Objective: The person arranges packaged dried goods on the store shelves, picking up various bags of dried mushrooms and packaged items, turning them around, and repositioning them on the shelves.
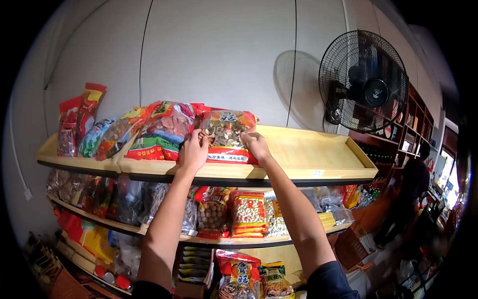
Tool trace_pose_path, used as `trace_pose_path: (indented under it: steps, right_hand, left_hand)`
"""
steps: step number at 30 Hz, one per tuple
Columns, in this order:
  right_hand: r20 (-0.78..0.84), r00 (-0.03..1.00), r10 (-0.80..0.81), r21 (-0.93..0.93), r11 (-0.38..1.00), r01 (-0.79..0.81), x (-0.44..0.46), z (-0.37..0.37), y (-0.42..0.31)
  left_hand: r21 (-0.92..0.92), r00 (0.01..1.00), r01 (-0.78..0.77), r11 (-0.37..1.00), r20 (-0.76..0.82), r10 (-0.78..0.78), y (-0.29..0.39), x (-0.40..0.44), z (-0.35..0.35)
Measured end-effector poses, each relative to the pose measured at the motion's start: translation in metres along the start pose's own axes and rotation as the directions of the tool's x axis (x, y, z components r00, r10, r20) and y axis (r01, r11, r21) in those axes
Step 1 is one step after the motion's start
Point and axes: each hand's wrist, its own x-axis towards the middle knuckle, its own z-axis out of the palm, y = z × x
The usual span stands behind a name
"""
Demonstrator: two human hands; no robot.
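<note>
A clear and red bag of dried mushrooms (227,130) stands on the top wooden shelf (313,152), leaning back toward the wall. My left hand (194,150) grips its left edge, fingers curled on the plastic. At the opposite edge my right hand (256,145) holds the bag, its fingers bent against the front and side. Just left of my left hand leans a large red and green bag of pinkish dried slices (172,124). Further left are a bag of mixed dried food (119,134), a blue and green bag (94,137) and red packets (68,122).
A black wall fan (376,92) juts out above the shelf's right end. The lower shelf holds several bags, among them pale nuts (249,212) and round brown nuts (214,215). Below stands another red mushroom bag (238,276). A person in dark clothes (411,184) is at the right.
</note>
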Motion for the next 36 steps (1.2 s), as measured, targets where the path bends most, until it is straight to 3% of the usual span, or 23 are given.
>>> trace_pose_path:
  steps: [5, 10, 31, 33, 36]
  right_hand:
    - [-0.064, 0.998, -0.029, -0.059, 0.998, 0.025, -0.008, -0.001, -0.006]
    - [-0.038, 0.999, 0.033, -0.043, 0.998, -0.035, -0.001, -0.003, 0.004]
    - [-0.046, 0.998, 0.042, -0.039, 0.998, -0.043, -0.011, -0.005, -0.007]
    - [-0.038, 0.998, 0.051, -0.056, 0.997, -0.053, -0.008, -0.006, -0.004]
    - [-0.153, 0.987, -0.039, -0.255, 0.967, -0.001, -0.021, -0.005, -0.015]
  left_hand:
    - [0.046, 0.999, 0.04, 0.998, 0.028, -0.041, 0.003, -0.004, 0.0]
    - [0.045, 1.0, 0.028, 0.999, -0.003, -0.028, 0.0, -0.005, 0.002]
    - [0.031, 1.0, 0.016, 0.999, -0.011, -0.016, 0.003, -0.009, 0.0]
    - [0.04, 1.0, 0.025, 0.999, -0.016, -0.025, 0.004, -0.009, 0.0]
    - [0.046, 0.999, 0.041, 0.998, -0.001, -0.041, 0.005, -0.008, 0.0]
